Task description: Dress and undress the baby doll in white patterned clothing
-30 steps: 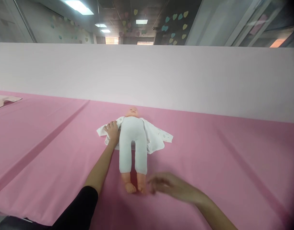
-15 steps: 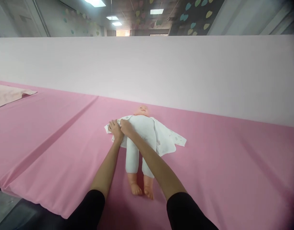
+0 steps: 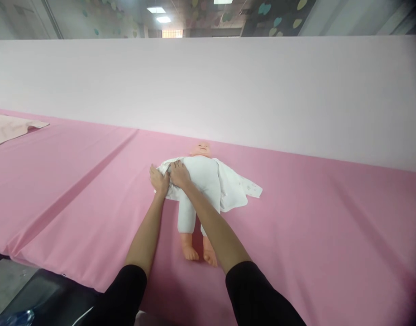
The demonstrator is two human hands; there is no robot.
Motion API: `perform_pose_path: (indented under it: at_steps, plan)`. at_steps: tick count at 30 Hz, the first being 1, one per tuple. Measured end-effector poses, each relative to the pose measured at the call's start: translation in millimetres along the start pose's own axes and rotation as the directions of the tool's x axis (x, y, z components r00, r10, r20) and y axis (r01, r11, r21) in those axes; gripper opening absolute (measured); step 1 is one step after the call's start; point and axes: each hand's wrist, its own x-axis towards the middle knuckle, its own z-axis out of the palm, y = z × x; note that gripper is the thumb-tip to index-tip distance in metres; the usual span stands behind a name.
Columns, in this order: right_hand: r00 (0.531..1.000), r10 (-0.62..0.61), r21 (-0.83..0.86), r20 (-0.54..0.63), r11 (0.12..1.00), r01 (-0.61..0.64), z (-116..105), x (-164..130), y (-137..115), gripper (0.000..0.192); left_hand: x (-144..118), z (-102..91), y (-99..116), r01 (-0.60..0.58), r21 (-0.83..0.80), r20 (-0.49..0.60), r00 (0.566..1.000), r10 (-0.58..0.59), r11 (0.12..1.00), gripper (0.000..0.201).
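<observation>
Pink sheet (image 3: 296, 235) over table. Doll (image 3: 201, 181) lies face-up on open white garment (image 3: 236, 192). Our left hand (image 3: 159, 180) and right hand (image 3: 179, 174) pinch garment's left flap, fingers closed. Cloth soft, light; we judge hem best hold.

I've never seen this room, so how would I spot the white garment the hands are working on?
Find the wide pink sheet; a baby doll lies on it near the pale wall. The white garment spreads open beneath the doll, both hands gripping one side. It is the only patterned white cloth there.
</observation>
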Motion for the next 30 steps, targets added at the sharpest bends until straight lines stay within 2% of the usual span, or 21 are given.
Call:
perform_pose_path:
  at_steps: [3, 6, 14, 17, 20, 23, 26, 30]
  plan:
    - [1.0, -0.015, -0.052, -0.007, 0.999, 0.015, 4.0, -1.5, 0.2, 0.044, 2.8, -1.9, -5.0, 0.022, -0.051, 0.058, 0.998, -0.02, 0.998, 0.074]
    - [1.0, -0.007, -0.086, -0.001, 0.996, 0.007, 3.8, -1.4, -0.1, 0.04, 4.8, -3.0, -7.9, 0.022, -0.077, 0.107, 0.994, -0.014, 0.997, 0.07]
    - [0.999, 0.048, -0.123, 0.026, 0.991, -0.045, 4.5, 2.9, -4.6, 0.036, 13.4, -8.0, -21.9, -0.057, -0.179, 0.193, 0.977, 0.092, 0.982, 0.063]
    - [0.999, 0.049, -0.132, 0.016, 0.99, -0.046, 5.3, 2.5, -4.6, 0.036, 19.6, -7.6, -30.1, -0.042, -0.268, 0.225, 0.969, 0.105, 0.962, 0.059]
    - [0.999, 0.046, -0.141, 0.014, 0.989, -0.044, 4.5, 2.1, -3.7, 0.036, 25.0, -6.0, -36.6, 0.02, -0.426, 0.275, 0.955, 0.108, 0.904, 0.057]
    - [0.999, 0.039, -0.15, 0.008, 0.988, -0.038, 3.8, 2.1, -2.2, 0.036, 28.1, -6.1, -39.1, 0.095, -0.588, 0.359, 0.92, 0.154, 0.804, 0.054]
    - [0.999, 0.036, -0.165, -0.016, 0.986, -0.038, 3.8, 1.6, -1.1, 0.035, 29.7, -8.2, -38.6, 0.179, -0.682, 0.453, 0.865, 0.218, 0.709, 0.054]
    - [0.997, 0.018, -0.178, -0.073, 0.984, -0.031, 3.2, -0.3, -1.6, 0.035, 31.2, -8.9, -37.7, 0.2, -0.7, 0.5, 0.823, 0.269, 0.686, 0.056]
